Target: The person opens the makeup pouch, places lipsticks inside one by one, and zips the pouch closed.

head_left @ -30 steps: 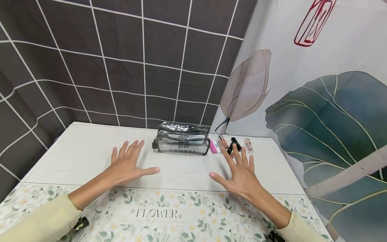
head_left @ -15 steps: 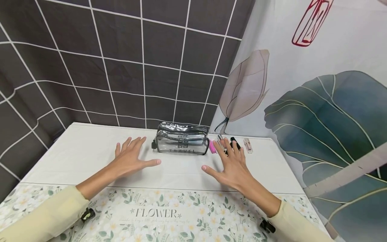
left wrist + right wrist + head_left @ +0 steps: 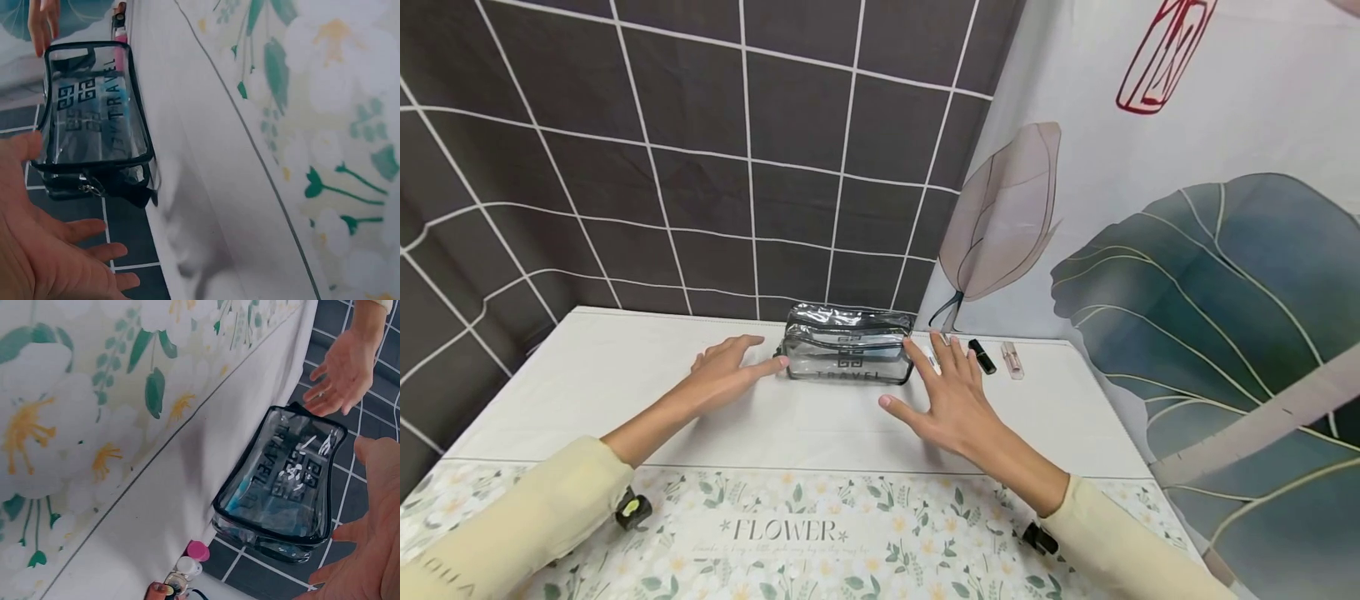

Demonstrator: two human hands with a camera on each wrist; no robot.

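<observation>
A clear travel pouch (image 3: 850, 358) with black edging and the word TRAVEL stands near the back of the table. My left hand (image 3: 718, 379) is at its left end, fingers spread, thumb right by the zipper side. At the right end my right hand (image 3: 958, 400) reaches over with straight fingers, partly covering small cosmetics. In the left wrist view the pouch (image 3: 94, 112) lies beyond my left hand (image 3: 44, 244). The right wrist view shows my right hand (image 3: 369, 537) close beside the pouch (image 3: 281, 481). Neither hand grips anything.
Right of the pouch lie a black tube (image 3: 982, 357) and a clear pinkish lip-gloss tube (image 3: 1012, 360). A pink-capped item (image 3: 198, 551) and a white one (image 3: 187, 566) show in the right wrist view. A dark grid backdrop (image 3: 700, 192) rises behind the table.
Both hands have moved inward toward the pouch, the right one leftward over the cosmetics and the left one rightward to the pouch's left end. The pouch stays in place on the table.
</observation>
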